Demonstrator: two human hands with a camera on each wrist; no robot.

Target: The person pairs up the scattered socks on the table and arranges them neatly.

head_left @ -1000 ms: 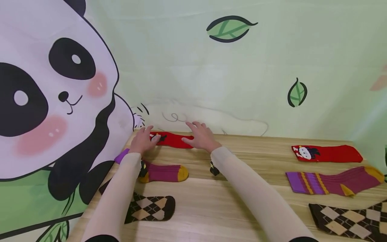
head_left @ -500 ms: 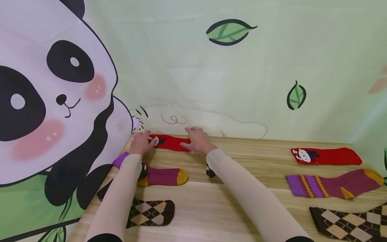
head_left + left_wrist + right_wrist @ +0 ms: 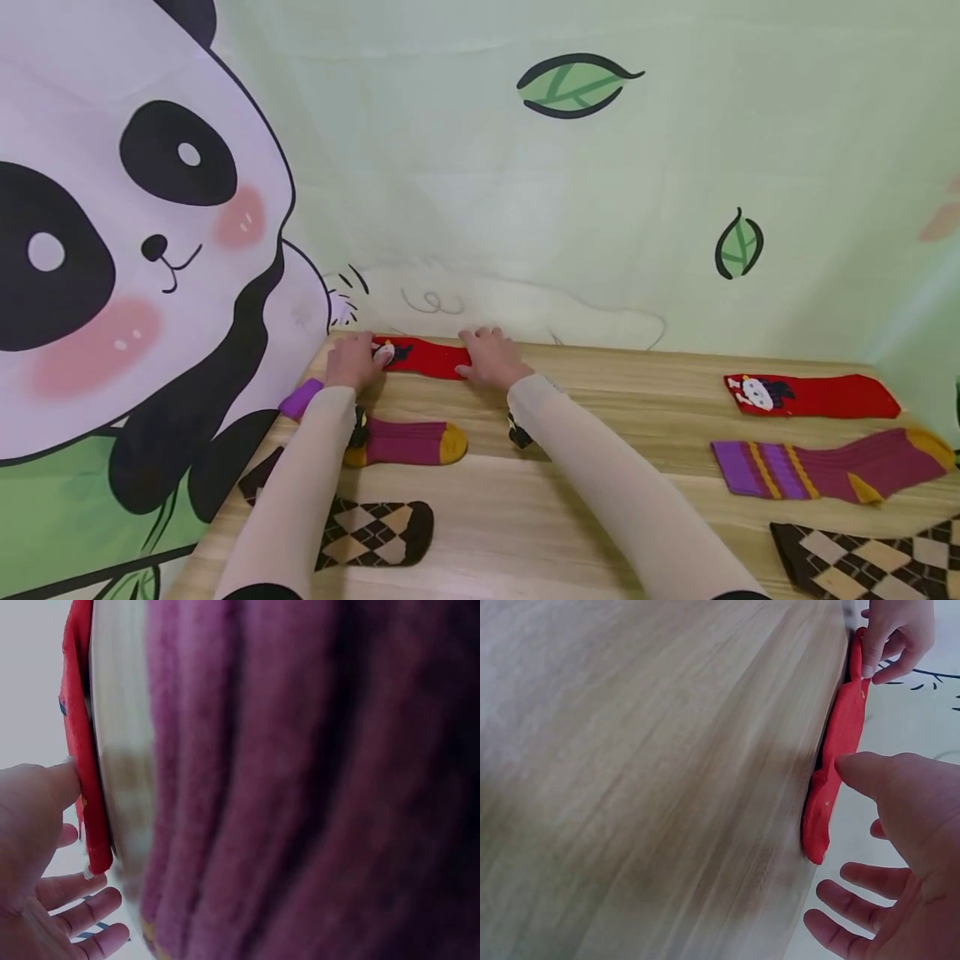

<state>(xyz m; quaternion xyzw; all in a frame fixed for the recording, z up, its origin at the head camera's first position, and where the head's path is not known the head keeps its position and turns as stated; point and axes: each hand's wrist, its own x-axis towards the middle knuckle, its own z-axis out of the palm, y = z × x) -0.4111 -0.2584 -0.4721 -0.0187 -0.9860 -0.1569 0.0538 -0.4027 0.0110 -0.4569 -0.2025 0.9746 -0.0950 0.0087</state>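
At the back left of the table [image 3: 510, 517], the red sock [image 3: 427, 358] is touched near its ends by the left hand [image 3: 352, 362], whose grip cannot be told, and the right hand [image 3: 493, 360], loosely spread, with contact made but lifting apparently not yet begun.

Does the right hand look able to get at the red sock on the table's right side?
Probably yes: only bare tabletop shows between the right hand and that red sock, though the thumb is against the other red sock.
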